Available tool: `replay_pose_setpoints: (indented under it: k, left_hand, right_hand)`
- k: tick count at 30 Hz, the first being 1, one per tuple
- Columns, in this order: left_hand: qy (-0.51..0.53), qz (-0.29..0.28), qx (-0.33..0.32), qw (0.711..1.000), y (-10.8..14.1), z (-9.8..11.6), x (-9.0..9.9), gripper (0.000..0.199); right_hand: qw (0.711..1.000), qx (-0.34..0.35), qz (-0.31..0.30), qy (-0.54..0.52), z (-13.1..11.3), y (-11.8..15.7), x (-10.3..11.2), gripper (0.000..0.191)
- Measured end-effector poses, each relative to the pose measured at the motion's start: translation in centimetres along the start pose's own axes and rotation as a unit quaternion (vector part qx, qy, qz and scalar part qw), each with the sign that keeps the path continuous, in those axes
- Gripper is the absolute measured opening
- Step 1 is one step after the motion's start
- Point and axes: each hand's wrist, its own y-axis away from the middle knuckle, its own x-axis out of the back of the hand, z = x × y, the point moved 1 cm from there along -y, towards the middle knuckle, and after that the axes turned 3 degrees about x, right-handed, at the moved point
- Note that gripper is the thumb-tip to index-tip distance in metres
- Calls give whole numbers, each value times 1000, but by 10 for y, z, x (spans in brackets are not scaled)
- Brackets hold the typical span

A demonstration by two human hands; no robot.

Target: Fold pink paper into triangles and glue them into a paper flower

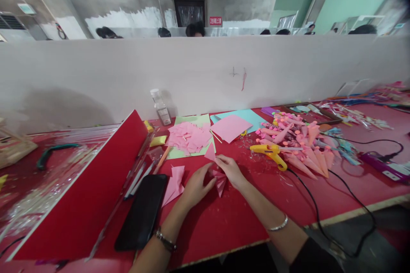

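Between my two hands, over the red tabletop, is a small piece of pink paper (210, 153), its pointed end sticking up past my fingertips. My right hand (231, 171) pinches its lower edge between thumb and fingers. Curled in from the other side, my left hand (199, 184) has its fingertips at the same paper; exactly where they grip is hard to see. Just below, a folded pink paper piece (219, 182) with pointed pleats shows between the hands, partly hidden by them. More folded pink paper (174, 184) lies left of my left hand.
A black phone (142, 211) and a slanted red board (86, 192) are at left. Pink paper pieces (188, 137) are heaped behind my hands. To the right lie a yellow glue gun (270, 153) with a black cord and many pink paper cones (309, 153). A bottle (160, 107) stands behind.
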Motion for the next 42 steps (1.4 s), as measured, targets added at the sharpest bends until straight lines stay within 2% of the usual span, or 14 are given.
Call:
replay_pose_setpoints:
  k: [4, 8, 14, 19, 26, 36, 42]
  left_hand:
    - [-17, 20, -6, 1000, -3, 1, -1, 32]
    - [14, 43, -5, 999, -4, 3, 1, 32]
    - [86, 90, 10, 992, -3, 1, 7, 25]
    - [96, 126, 40, 986, -4, -2, 10, 24]
    - [102, 133, 62, 984, -4, -5, 10, 21]
    - [76, 137, 65, 985, -4, -3, 9, 17]
    - [84, 122, 64, 987, -8, -5, 10, 17]
  right_hand:
    - [1000, -4, -18, -7, 1, 0, 0, 21]
    - [1000, -11, -25, -14, 5, 0, -1, 24]
    - [1000, 7, 3, -3, 13, -4, 1, 27]
    - [996, 44, 27, 67, 10, -6, 7, 26]
    - [974, 115, 25, 195, 0, -8, 14, 18]
    - [945, 128, -3, 300, 9, -7, 14, 14]
    - [935, 136, 33, 327, 16, -7, 14, 32]
